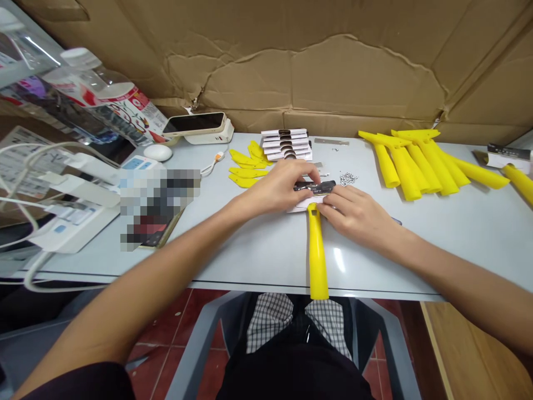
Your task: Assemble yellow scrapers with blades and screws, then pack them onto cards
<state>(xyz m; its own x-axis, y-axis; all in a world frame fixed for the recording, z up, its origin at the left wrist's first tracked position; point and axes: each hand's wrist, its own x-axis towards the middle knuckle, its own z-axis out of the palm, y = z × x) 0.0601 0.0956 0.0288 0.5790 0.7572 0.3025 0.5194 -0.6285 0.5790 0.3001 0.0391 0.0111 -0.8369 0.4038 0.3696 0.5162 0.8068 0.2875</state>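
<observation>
Yellow handle (317, 255): lies on the worktop (258, 250), long axis toward the person, near end overhanging the front edge, far end between the two hands.
Right hand (358, 214): fingers curled, fingertips pinching the right end of the dark blade strip (315, 186); side of the hand touches the top of the yellow handle.
Left hand (277, 186): fingers bent, thumb and fingertips pinching the left end of the same strip.
Dark blade strip: held crosswise just above the handle's far end, over a white packet partly hidden by the hands.
Screws (348, 178): small loose heap just beyond the right hand.
Yellow caps (246, 166): flat pieces scattered left of centre.
White boxes (286, 143): stacked row behind the hands.
Handle stock (416, 161): yellow handles grouped far right.
Phone (194, 123): rests on a white stand, far left, by the cardboard wall.
</observation>
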